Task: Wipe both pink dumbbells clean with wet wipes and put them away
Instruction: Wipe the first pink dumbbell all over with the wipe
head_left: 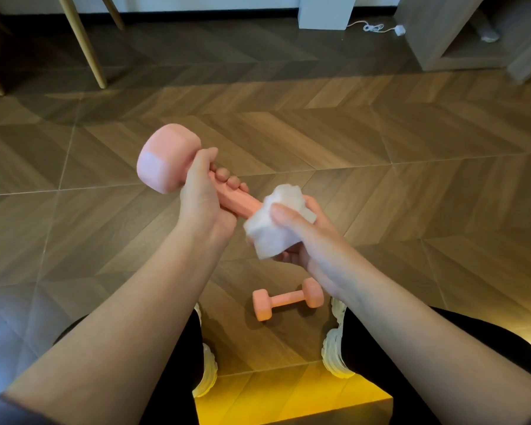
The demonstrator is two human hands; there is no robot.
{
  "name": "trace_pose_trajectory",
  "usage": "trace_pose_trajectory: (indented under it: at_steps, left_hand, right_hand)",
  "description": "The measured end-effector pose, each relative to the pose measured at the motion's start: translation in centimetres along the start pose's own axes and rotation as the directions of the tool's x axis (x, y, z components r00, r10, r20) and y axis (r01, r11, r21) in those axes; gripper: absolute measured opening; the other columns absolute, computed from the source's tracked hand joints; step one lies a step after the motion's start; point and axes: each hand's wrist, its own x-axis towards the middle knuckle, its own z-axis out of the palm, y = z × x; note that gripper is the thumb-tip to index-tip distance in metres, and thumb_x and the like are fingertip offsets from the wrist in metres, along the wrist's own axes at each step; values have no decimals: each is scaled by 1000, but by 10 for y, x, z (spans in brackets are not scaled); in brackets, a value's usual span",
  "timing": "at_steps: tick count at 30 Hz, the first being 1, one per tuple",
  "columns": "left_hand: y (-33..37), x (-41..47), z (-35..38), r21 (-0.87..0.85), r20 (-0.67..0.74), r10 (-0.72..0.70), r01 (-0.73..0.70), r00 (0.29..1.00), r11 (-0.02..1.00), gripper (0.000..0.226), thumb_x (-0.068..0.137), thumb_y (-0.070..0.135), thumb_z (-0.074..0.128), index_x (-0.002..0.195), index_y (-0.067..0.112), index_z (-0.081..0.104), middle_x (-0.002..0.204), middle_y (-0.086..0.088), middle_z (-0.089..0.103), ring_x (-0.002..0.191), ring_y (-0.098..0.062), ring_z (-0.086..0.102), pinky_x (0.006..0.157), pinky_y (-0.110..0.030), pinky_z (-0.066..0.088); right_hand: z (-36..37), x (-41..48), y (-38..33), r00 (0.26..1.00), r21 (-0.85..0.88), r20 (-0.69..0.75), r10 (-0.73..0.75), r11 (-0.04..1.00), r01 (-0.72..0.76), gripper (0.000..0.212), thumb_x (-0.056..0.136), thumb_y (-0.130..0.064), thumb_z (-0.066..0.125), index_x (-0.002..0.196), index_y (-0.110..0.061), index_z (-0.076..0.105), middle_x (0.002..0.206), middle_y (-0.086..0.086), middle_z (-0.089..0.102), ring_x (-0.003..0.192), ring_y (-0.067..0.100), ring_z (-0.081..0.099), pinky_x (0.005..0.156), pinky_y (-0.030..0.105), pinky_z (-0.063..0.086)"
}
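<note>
My left hand (203, 191) grips the handle of a pink dumbbell (166, 157), held up in front of me with one head pointing up and to the left. The dumbbell's other head is hidden under a white wet wipe (276, 222), which my right hand (301, 234) holds wrapped around that end, thumb on top. A second pink dumbbell (288, 299) lies on the wooden floor below my hands, between my feet.
White shoes (334, 354) and dark trouser legs frame the floor below. Wooden furniture legs (86, 44) stand at the far left, a white cabinet base (325, 10) with a cable at the back, and a grey open shelf unit (460, 41) at the far right.
</note>
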Motion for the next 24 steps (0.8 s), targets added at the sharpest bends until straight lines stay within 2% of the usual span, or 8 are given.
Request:
trace_pose_trajectory:
  at_steps: [6, 9, 12, 14, 16, 18, 19, 24]
  left_hand:
    - [6, 0, 1, -18, 35, 31, -30, 999, 999, 31, 92, 19, 58, 68, 20, 38, 50, 7, 32, 41, -10, 31, 46, -23, 34]
    - [5, 0, 0, -14, 30, 23, -23, 999, 1000, 29, 92, 19, 57, 69, 20, 38, 50, 7, 33, 41, -9, 31, 45, -22, 33]
    - [5, -2, -1, 11, 43, 20, -20, 999, 1000, 30, 93, 19, 55, 69, 20, 36, 51, 7, 28, 41, -10, 28, 44, -22, 31]
    - [6, -4, 1, 33, 56, 27, -29, 998, 999, 31, 93, 17, 54, 69, 20, 35, 50, 6, 27, 39, -10, 27, 43, -22, 31]
    - [7, -6, 3, 63, 71, 22, -27, 997, 998, 31, 94, 17, 54, 69, 20, 35, 48, 7, 27, 38, -10, 27, 42, -21, 31]
    - [8, -7, 3, 86, 82, 8, -15, 997, 996, 32, 94, 17, 54, 68, 20, 35, 48, 6, 28, 37, -10, 27, 42, -21, 31]
    - [8, -6, 3, 99, 81, 1, -9, 997, 995, 32, 94, 17, 54, 68, 20, 36, 48, 6, 28, 37, -10, 28, 41, -21, 31]
    - [9, -3, -5, 196, 58, -1, -11, 998, 980, 30, 92, 15, 56, 67, 19, 39, 47, 5, 33, 37, -11, 30, 42, -21, 32]
  right_hand:
    - [3, 1, -3, 999, 100, -5, 37, 994, -36, 38, 98, -42, 49, 128, -19, 51, 116, 14, 65, 96, 26, 63, 87, 45, 51]
    - [0, 0, -5, 998, 70, 41, 49, 996, -52, 40, 94, -41, 56, 128, -22, 50, 115, 8, 66, 96, 21, 65, 91, 46, 52]
    - [-4, -3, -4, 992, -173, -91, -83, 983, 67, 60, 82, -53, 69, 133, -36, 44, 131, -2, 56, 114, 12, 60, 98, 41, 52]
    - [-5, -5, -6, 916, -399, -156, -370, 872, 285, 56, 81, -47, 74, 130, -37, 48, 134, -12, 50, 124, 4, 50, 101, 28, 44]
    - [-8, -8, -8, 748, -579, -52, -662, 630, 517, 27, 87, -29, 73, 112, -25, 65, 124, -11, 58, 122, 4, 52, 100, 24, 42]
    - [-10, -10, -7, 616, -674, 120, -778, 392, 627, 9, 91, -16, 67, 97, -15, 73, 111, -6, 67, 113, 8, 59, 97, 34, 46]
    - [-10, -11, -7, 596, -690, 191, -780, 325, 646, 14, 93, -14, 61, 98, -15, 74, 109, -7, 69, 113, 10, 60, 98, 41, 45]
    - [-19, -14, -7, 759, -810, 476, -444, 116, 575, 57, 78, -16, 59, 133, -28, 52, 137, -21, 48, 141, 6, 32, 120, 49, 10]
